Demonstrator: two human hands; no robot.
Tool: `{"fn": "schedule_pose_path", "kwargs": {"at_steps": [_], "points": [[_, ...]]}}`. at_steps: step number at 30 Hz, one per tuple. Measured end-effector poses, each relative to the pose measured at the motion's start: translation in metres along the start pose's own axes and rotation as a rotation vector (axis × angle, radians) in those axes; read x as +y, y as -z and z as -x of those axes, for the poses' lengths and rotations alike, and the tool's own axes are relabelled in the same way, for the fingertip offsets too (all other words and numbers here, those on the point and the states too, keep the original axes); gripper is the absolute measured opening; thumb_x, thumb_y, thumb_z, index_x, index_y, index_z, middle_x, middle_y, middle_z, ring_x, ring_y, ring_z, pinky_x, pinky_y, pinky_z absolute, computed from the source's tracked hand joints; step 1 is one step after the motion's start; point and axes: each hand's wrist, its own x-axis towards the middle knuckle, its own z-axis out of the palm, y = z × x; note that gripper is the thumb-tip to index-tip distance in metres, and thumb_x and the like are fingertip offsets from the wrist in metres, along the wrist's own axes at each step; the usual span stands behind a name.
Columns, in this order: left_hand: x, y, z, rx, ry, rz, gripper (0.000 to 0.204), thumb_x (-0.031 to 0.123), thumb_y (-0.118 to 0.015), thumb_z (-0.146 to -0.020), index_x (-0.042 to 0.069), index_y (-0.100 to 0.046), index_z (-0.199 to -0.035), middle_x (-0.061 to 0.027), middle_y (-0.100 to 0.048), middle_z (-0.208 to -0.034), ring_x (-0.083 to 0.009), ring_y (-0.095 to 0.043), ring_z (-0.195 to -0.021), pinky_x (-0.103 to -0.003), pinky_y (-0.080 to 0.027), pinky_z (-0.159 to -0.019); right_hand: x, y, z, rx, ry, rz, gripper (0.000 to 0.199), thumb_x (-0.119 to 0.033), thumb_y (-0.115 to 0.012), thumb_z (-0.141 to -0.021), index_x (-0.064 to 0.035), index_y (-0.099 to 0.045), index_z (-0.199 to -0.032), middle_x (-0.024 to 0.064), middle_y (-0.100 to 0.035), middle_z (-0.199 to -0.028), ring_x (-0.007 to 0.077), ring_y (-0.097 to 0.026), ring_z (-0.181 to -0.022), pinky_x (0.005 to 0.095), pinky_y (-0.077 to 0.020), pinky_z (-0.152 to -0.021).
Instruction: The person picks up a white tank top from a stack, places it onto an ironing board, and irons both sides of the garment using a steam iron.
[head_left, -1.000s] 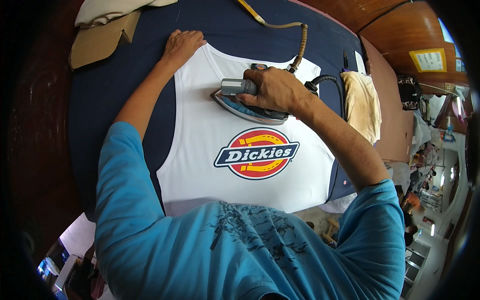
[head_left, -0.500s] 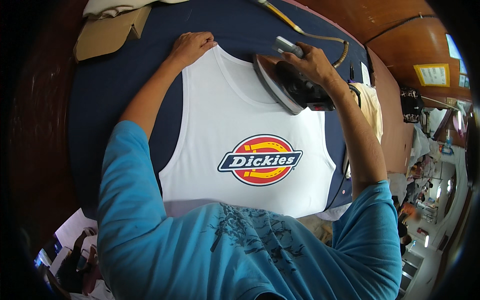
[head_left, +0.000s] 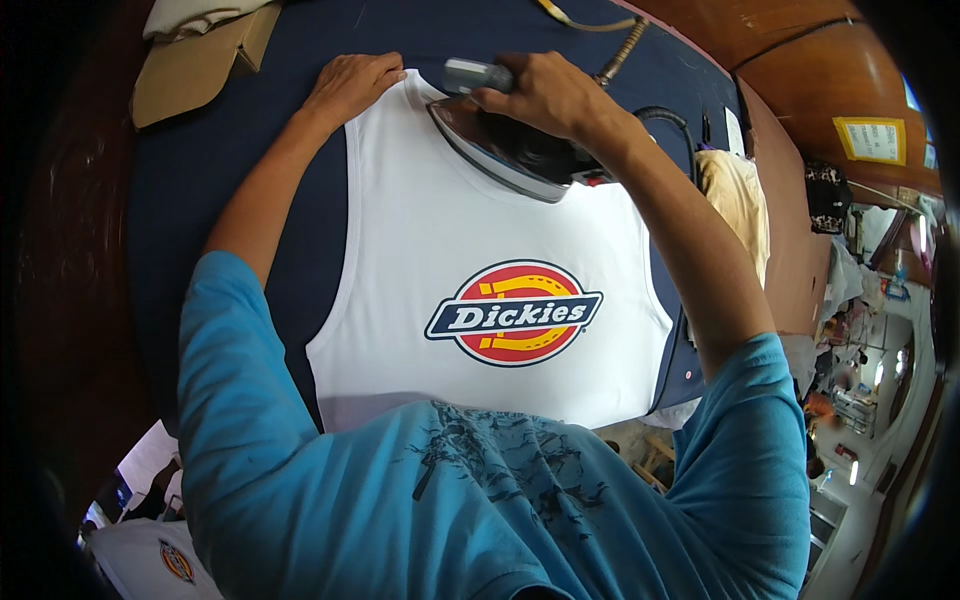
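A white tank top (head_left: 400,240) lies spread on the dark blue covered table (head_left: 240,130), with a red, yellow and navy logo across its chest. At its left shoulder strap my left hand (head_left: 355,86) is closed, fingertips pinching the strap's end. My right hand (head_left: 550,92) grips the handle of a clothes iron (head_left: 495,148). The iron's soleplate rests across the neckline, its tip towards the left strap, and covers much of the neck opening. The right strap is hidden behind the iron and my right forearm.
A brown cardboard piece (head_left: 185,75) lies at the far left. The iron's black cord (head_left: 672,115) loops near a cream cloth (head_left: 735,190) on the right. A hose (head_left: 625,50) runs at the far edge. Another white garment with a logo (head_left: 150,560) is at the lower left.
My right hand has slid the iron leftwards and slightly away along the neckline, closer to my left hand. The left hand keeps its hold on the strap.
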Motion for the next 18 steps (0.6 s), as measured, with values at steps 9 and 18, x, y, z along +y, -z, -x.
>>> {"fn": "schedule_pose_path", "kwargs": {"at_steps": [9,18], "points": [[-0.007,-0.008,-0.002,0.013,0.075,0.094,0.029,0.034,-0.058,-0.085,0.007,-0.054,-0.076,-0.0069,-0.052,-0.056,-0.0234,-0.053,-0.054,-0.036,-0.041,-0.054,0.029,0.012,-0.003,0.071,-0.086,0.01,0.051,-0.047,-0.056,-0.085,-0.0016,-0.061,-0.108,0.0198,-0.065,-0.091,0.0261,-0.066,-0.076,0.0343,-0.0519,-0.073],[0.025,0.005,-0.003,0.047,0.176,-0.109,0.02,0.031,-0.059,-0.081,0.011,-0.058,-0.086,-0.0045,-0.062,-0.083,-0.0242,-0.06,-0.079,-0.039,-0.043,-0.076,0.113,0.025,0.104,0.165,-0.417,-0.073,0.055,-0.047,-0.056,-0.081,0.0012,-0.061,-0.108,0.0223,-0.065,-0.091,0.0309,-0.065,-0.082,0.0348,-0.049,-0.077]]}}
